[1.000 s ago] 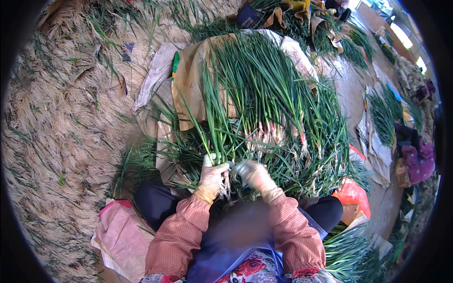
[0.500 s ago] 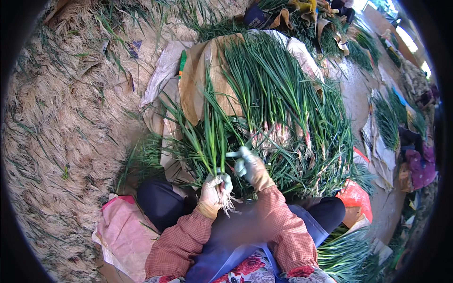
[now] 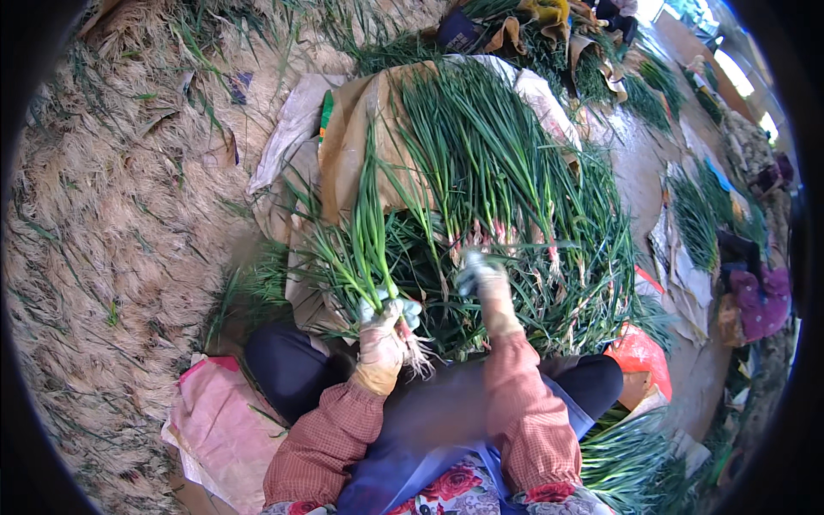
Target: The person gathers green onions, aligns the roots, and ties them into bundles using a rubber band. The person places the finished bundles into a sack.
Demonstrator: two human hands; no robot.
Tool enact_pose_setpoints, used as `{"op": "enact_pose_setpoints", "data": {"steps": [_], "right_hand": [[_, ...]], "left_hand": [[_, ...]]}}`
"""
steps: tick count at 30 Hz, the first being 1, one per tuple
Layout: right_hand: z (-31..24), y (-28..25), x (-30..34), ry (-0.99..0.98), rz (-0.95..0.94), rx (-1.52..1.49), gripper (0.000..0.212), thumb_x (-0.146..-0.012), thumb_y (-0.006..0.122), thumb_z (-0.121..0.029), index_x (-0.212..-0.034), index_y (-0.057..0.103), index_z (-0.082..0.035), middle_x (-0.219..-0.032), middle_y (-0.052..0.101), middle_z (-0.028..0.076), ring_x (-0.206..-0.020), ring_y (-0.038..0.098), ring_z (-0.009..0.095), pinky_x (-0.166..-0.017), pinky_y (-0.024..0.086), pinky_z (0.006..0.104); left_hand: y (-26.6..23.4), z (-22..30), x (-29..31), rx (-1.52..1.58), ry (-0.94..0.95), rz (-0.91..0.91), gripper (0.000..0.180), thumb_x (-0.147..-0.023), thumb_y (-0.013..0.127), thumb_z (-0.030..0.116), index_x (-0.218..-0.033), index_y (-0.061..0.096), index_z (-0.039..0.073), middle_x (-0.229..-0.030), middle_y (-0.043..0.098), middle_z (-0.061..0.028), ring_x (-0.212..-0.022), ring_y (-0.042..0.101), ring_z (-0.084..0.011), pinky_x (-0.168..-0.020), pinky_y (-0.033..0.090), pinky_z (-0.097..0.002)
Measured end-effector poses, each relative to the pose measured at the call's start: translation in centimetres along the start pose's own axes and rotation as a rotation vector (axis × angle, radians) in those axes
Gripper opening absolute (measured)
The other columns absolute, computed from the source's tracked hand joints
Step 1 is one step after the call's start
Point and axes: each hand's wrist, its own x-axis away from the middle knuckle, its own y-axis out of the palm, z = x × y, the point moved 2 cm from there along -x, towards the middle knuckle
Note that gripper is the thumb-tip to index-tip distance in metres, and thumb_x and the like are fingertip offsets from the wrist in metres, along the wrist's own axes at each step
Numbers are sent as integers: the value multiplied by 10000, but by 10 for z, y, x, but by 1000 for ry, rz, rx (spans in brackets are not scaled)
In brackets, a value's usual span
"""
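Rather blurred lettering [image 3: 463, 34] beyond onions [image 3: 369, 236]

The camera on the head looks down at the left hand [image 3: 383, 335] and right hand [image 3: 483, 281], quite near. Its wide, round view takes in floor [image 3: 635, 176] beyond.

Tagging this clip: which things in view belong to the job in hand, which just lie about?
In use: left hand, gripping rooted green stalks; right hand, blurred, by the stalk pile.
Apparently lying about: pink sack; red plastic bag; pale fibrous litter.
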Motion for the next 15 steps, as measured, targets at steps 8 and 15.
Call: {"op": "enact_pose_setpoints", "data": {"steps": [8, 15], "right_hand": [[13, 32, 7, -134, -73, 902, 314, -814, 673, -338, -989, 624, -81, -828, 677, 124, -739, 659, 250, -647, 509, 322], [33, 20, 29, 141, -540, 254, 422, -853, 648, -421, -1050, 623, -49, -664, 618, 51, -492, 548, 123, -446, 438, 244]], "left_hand": [[-22, -21, -43, -190, -156, -20, 298, -874, 607, 67, -1157, 516, 44, -747, 559, 10, -571, 533, -81, -470, 420, -215], [-27, -29, -59, -221, -293, -33, 299, -839, 558, -45, -1114, 500, 57, -871, 617, -105, -746, 669, -242, -574, 547, -280]]}}
